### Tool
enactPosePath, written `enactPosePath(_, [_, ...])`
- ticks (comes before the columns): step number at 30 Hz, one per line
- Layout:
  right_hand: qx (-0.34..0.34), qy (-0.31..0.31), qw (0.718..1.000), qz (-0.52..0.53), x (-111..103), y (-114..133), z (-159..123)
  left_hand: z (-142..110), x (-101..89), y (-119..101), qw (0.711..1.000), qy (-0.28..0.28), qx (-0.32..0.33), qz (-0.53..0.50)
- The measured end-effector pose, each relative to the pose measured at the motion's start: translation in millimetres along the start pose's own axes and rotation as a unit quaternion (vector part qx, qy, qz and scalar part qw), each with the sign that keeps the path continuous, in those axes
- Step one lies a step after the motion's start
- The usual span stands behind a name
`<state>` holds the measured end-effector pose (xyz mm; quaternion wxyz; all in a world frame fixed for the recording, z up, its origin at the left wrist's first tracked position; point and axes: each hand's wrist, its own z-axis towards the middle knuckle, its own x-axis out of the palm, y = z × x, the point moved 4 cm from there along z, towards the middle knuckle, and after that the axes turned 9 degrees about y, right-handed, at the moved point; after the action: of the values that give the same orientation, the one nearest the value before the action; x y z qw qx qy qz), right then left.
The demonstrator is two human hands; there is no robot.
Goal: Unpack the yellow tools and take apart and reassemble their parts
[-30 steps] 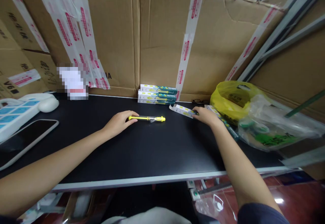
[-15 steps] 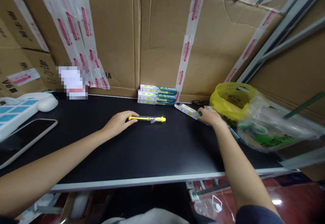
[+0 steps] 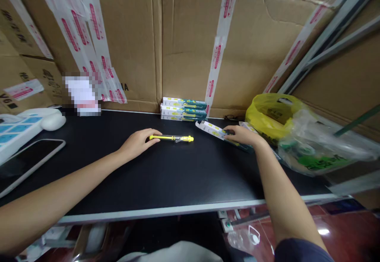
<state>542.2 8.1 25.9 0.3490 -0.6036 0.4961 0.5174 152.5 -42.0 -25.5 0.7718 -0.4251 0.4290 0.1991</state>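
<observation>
One view, head: left grip pinching the left end of a yellow pen-like tool, mid-way along the black counter | right grip pinching a slim carton, opened at its left end | stacked cartons just behind, by the cardboard!

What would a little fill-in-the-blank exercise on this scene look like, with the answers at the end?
1. The slim yellow tool is in the person's ____ hand.
2. The other hand has its fingers on a slim box, and the table top is coloured ____.
3. Behind the stacked boxes rises a tall panel made of ____.
4. Beside the clear plastic bag is another bag, coloured ____.

Missing words: left; black; cardboard; yellow.
</observation>
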Motion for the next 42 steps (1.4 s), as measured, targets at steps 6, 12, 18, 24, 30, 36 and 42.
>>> enactPosePath(6, [-0.003, -0.131, 0.988, 0.084, -13.1, 1.5, 0.4, -0.4, 0.2, -0.9, 1.0, 0.003, -0.003, 0.002])
enactPosePath(12, [0.198, -0.218, 0.956, -0.017, -8.3, -15.3, 1.3, -0.8, -0.3, -2.5, 1.0, -0.003, 0.004, 0.001])
enactPosePath(18, [0.195, -0.244, 0.944, -0.102, 5.1, -5.2, 12.1, -1.1, -1.1, -5.0, 1.0, -0.004, 0.007, -0.006])
enactPosePath(24, [-0.182, -0.197, 0.959, 0.092, 17.4, 70.6, 12.6, -0.6, -0.6, -4.7, 1.0, -0.002, 0.004, -0.018])
enactPosePath(30, [-0.291, -0.125, 0.938, 0.139, 41.8, 115.5, 7.8, -0.3, 1.3, -2.7, 0.999, 0.006, -0.004, -0.033])
enactPosePath(36, [-0.302, -0.113, 0.933, 0.158, 43.6, 115.1, 7.8, -0.2, 4.3, -2.6, 1.0, 0.003, 0.009, -0.027])
enactPosePath(42, [-0.301, -0.074, 0.923, 0.228, 45.1, 122.7, 4.2, -0.1, 1.0, -7.9, 0.999, -0.016, 0.026, -0.023])
